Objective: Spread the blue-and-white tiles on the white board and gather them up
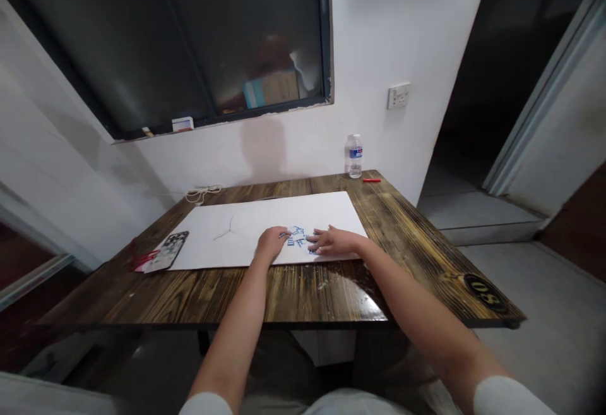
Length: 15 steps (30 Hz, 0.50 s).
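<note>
Sheet (265,211) matt, smooth; table (407,244) wood, glossy (strongly grained); bottle (355,165) clear plastic.

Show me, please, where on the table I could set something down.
Bare wood stretches between the red pen and the number plaque, right of the white sheet. It is crowded at the blue shapes between left hand and right hand.

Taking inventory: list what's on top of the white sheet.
Blue pieces, left hand, right hand, a forked dark line and, at one end, a patterned phone case. What the hands cover is hidden.
</note>
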Motion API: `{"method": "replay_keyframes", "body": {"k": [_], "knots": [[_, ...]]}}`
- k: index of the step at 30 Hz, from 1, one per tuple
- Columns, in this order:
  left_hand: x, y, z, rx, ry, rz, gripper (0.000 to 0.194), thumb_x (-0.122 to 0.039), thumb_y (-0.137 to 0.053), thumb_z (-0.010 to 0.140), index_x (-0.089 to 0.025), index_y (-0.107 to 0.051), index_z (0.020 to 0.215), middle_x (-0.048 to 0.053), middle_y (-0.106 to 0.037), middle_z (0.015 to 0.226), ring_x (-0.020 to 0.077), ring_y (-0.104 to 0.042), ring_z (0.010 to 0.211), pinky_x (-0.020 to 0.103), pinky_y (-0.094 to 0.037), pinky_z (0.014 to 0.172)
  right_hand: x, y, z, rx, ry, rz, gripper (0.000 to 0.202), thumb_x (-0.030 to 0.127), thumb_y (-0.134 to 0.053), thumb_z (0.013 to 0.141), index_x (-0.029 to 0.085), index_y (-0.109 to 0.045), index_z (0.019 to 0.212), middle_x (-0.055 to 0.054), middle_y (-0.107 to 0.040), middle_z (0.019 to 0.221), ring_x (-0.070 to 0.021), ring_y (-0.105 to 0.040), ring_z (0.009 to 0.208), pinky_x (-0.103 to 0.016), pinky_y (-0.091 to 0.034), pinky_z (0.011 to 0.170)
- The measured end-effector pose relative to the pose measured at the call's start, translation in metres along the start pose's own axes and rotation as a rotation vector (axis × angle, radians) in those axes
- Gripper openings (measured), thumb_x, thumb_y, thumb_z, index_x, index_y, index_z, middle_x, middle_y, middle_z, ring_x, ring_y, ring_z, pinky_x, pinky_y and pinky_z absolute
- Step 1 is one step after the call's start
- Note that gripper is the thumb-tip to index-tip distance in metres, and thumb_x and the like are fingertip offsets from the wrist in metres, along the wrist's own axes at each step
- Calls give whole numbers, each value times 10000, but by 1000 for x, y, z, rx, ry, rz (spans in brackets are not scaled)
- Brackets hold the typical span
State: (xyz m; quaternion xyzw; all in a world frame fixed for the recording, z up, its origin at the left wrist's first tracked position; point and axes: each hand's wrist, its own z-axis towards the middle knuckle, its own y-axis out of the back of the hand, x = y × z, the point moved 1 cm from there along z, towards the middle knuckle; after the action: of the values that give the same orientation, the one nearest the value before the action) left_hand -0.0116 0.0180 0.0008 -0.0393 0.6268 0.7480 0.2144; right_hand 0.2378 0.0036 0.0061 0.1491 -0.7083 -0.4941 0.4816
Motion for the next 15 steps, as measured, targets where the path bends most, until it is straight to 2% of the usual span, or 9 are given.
{"method": "replay_keyframes", "body": {"k": [2, 6, 8, 10, 11, 13, 15], "knots": [[-3, -3, -1, 60, -22, -8, 334, -378, -453, 921, -252, -682, 1130, 42, -606, 1293, 194, -504, 1247, 323, -372, 1033, 1, -5, 2, 12, 27, -4, 463, 493, -474, 907, 373, -478, 1355, 6, -282, 1523, -303, -123, 1436, -635, -8, 1099], [-12, -11, -1, 281, -238, 28, 547, -527, -361, 932, -262, -418, 1407, 46, -302, 1521, 222, -190, 1432, 455, -152, 1142, 5, -20, 11, -29, 10, -122, 648, 598, -458, 882, 344, -303, 1457, -34, -183, 1553, -303, -83, 1441, -619, 0, 1107], [-15, -13, -1, 355, -308, 40, 630, -579, -336, 922, -267, -289, 1468, 56, -217, 1550, 222, -127, 1445, 476, -96, 1147, 6, -26, 16, -89, -25, -188, 686, 613, -423, 891, 311, -251, 1482, -60, -170, 1555, -301, -100, 1439, -602, -24, 1118], [-17, -12, -2, 380, -333, 21, 661, -594, -305, 923, -264, -220, 1490, 67, -181, 1559, 212, -103, 1449, 462, -81, 1149, 4, -29, 18, -156, -63, -239, 682, 603, -374, 913, 272, -235, 1492, -83, -193, 1550, -305, -136, 1433, -599, -59, 1120], [-18, -10, -3, 382, -343, 5, 662, -596, -303, 923, -268, -217, 1490, 66, -167, 1561, 214, -91, 1450, 462, -74, 1150, 2, -29, 18, -192, -91, -255, 679, 593, -356, 923, 248, -233, 1495, -99, -211, 1544, -311, -156, 1429, -604, -80, 1117], [-20, -6, -5, 398, -389, -31, 613, -593, -320, 922, -296, -312, 1458, 43, -182, 1559, 226, -97, 1450, 478, -62, 1147, -2, -27, 17, -260, -145, -270, 677, 576, -339, 935, 211, -234, 1496, -126, -236, 1534, -320, -187, 1420, -615, -117, 1105], [-23, -1, -8, 427, -460, -81, 518, -569, -329, 931, -322, -479, 1360, 15, -307, 1520, 224, -199, 1430, 462, -102, 1144, -5, -24, 15, -307, -158, -272, 663, 572, -337, 937, 216, -250, 1491, -123, -250, 1530, -320, -195, 1418, -625, -135, 1097]]}}
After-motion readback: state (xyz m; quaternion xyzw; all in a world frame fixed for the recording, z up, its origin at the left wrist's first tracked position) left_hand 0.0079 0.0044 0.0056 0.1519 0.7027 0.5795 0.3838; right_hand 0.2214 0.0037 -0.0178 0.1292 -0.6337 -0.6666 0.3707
